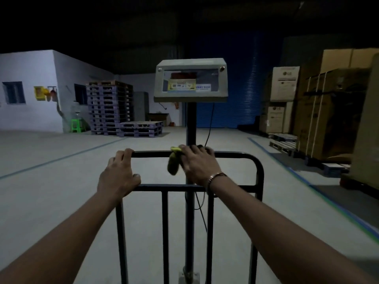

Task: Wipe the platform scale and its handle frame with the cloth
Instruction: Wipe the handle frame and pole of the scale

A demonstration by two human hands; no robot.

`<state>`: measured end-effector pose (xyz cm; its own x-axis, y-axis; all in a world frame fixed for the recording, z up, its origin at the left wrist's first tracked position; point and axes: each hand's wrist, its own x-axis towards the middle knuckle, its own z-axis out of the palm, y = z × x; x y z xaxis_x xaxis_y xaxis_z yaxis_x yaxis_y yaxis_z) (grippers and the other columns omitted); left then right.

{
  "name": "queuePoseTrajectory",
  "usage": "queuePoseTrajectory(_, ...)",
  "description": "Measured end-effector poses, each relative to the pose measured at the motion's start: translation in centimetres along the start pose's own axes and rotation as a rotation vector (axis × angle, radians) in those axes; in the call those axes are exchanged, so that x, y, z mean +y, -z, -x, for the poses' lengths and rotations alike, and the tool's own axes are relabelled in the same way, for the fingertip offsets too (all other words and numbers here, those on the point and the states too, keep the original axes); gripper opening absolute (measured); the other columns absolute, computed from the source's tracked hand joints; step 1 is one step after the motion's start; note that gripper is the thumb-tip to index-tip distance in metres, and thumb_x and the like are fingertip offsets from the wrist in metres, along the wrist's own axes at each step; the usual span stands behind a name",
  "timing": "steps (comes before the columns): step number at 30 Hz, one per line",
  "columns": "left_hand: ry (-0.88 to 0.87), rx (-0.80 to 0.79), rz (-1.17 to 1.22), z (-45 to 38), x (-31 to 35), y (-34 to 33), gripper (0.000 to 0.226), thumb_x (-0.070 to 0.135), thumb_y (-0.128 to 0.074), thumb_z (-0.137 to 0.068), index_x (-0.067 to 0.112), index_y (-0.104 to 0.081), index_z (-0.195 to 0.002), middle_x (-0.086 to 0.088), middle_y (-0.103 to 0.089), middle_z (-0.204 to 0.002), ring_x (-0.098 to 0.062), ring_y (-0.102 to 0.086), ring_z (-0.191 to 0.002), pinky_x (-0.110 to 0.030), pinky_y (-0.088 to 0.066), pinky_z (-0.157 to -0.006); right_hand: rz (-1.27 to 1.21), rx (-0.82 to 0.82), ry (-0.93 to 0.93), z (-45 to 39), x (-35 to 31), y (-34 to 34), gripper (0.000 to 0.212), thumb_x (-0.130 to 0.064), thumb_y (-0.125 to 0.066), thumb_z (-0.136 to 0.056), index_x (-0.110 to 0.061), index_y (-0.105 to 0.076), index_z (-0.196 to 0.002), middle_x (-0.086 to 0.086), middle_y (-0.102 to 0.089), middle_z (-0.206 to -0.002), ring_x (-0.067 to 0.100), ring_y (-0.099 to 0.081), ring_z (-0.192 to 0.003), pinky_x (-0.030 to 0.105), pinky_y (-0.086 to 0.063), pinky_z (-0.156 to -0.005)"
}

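Stacked pallets (109,107) stand far left by a pale wall, a blue roller door (231,95) behind, and cardboard boxes (285,83) printed "LG" at right. The scale's display head (191,79) on its pole (190,128) rises just beyond the dark handle frame (258,171). The left hand (118,173) curls around the top bar's left corner. The right hand (198,163) presses a yellow-green cloth (174,161) against the top bar, fingers closed over it.

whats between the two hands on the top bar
Only bare top bar between the left hand and the yellow cloth under the right hand, in the head view.
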<state>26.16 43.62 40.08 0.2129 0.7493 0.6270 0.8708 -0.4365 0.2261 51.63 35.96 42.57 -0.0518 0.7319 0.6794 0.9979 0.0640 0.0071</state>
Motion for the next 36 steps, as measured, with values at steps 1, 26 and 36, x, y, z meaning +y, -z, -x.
queuePoseTrajectory(1, 0.003, 0.005, 0.002, 0.0, 0.0, -0.2, 0.067, 0.028, -0.074, -0.078, 0.02, -0.036, -0.133, -0.01, -0.049, -0.129, -0.036, -0.051, -0.109, -0.044, -0.047, -0.068, 0.06, 0.069, -0.015, 1.2, 2.2, 0.2, 0.038, -0.042, -0.043, -0.1, -0.03, -0.045, -0.137, -0.001, -0.059, -0.127, 0.024, -0.055, -0.117, 0.044, -0.034, -0.106)
queuePoseTrajectory(26, -0.049, -0.034, 0.137, 0.8, -1.3, -0.9, 0.107, 0.01, -0.079, -0.069, 0.029, -0.022, -0.158, -0.008, -0.035, -0.15, -0.041, -0.042, -0.127, -0.054, -0.05, -0.087, 0.28, 0.206, -0.215, 15.7, 12.0, -3.6, 0.045, -0.01, -0.059, -0.083, -0.008, -0.057, -0.127, 0.011, -0.061, -0.125, 0.037, -0.047, -0.136, 0.051, -0.023, -0.124)
queuePoseTrajectory(36, -0.026, -0.028, 0.139, 0.7, -1.3, -1.4, 0.108, 0.004, -0.078, -0.07, 0.028, -0.021, -0.158, -0.007, -0.031, -0.152, -0.04, -0.038, -0.131, -0.053, -0.051, -0.083, 0.081, 0.255, -0.352, 11.6, 2.7, -8.3, 0.039, -0.018, -0.051, -0.086, -0.01, -0.06, -0.123, 0.013, -0.059, -0.122, 0.035, -0.052, -0.12, 0.048, -0.033, -0.115)
